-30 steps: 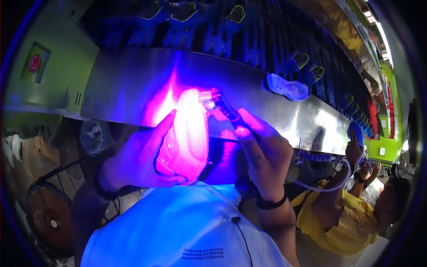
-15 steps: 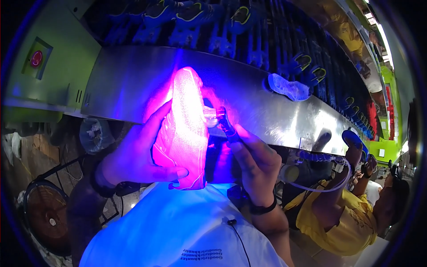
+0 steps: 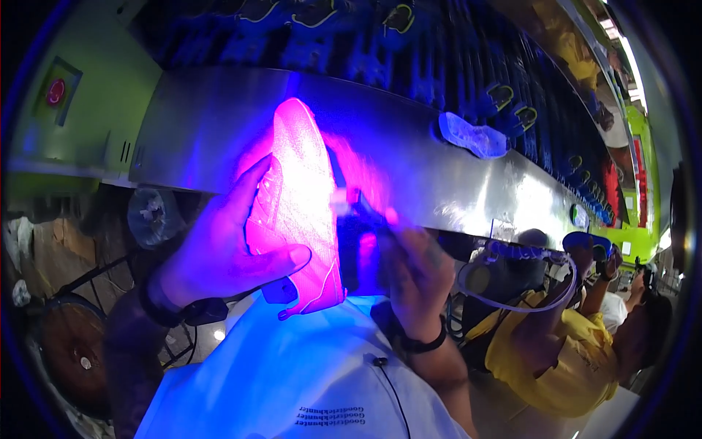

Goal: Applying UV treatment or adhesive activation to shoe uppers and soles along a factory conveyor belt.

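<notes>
A shoe upper (image 3: 303, 197), glowing pink-white under violet light, stands toe-up in front of my chest. My left hand (image 3: 230, 245) is wrapped round its left side, thumb across the heel area and fingers behind. In my right hand (image 3: 420, 274) is a small brush with a dark handle (image 3: 365, 208), smeared by motion. Its pale bristle end (image 3: 340, 201) is at the shoe's right edge; whether it touches is blurred.
Beyond the shoe runs a metal bench (image 3: 413, 161) with a pale shoe sole (image 3: 474, 137) on it. A dark roller conveyor (image 3: 439, 77) carries several shoes. At right, a person in a yellow shirt (image 3: 559, 358) handles a blue sole (image 3: 585, 243). A round fan (image 3: 69, 351) stands left.
The shoe has tilted slightly to the left, its toe shifting left and up. My right hand has moved slightly down and left with the brush, now blurred.
</notes>
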### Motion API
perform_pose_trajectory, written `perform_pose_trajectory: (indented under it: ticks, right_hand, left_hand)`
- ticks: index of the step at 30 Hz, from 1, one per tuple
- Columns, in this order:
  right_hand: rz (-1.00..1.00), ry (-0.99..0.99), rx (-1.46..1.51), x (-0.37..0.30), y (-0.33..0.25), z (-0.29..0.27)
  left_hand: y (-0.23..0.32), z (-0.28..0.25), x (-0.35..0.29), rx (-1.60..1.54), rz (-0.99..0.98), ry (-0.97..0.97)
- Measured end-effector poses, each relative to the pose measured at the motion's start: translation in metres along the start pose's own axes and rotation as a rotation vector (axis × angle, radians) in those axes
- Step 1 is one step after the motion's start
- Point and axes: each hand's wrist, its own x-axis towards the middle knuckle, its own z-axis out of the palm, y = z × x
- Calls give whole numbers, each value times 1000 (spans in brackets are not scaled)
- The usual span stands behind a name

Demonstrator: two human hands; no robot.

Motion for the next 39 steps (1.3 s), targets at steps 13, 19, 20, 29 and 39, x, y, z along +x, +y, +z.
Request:
perform_pose_trajectory:
  ticks: [13,19,20,29,39]
  right_hand:
    - [164,-159,67,10,-5,-8]
    - [166,-168,144,12,-7,-9]
    - [227,-185,159,13,-10,-10]
    - [115,-186,19,21,-1,-22]
    - [-157,-72,-206,35,-13,-23]
  left_hand:
    - [18,-15,8,136,-64,82]
    - [0,-16,18,167,117,243]
    - [0,-15,19,30,51,255]
    - [-10,-11,32,-329,-4,305]
    - [-36,6,25,-249,218,378]
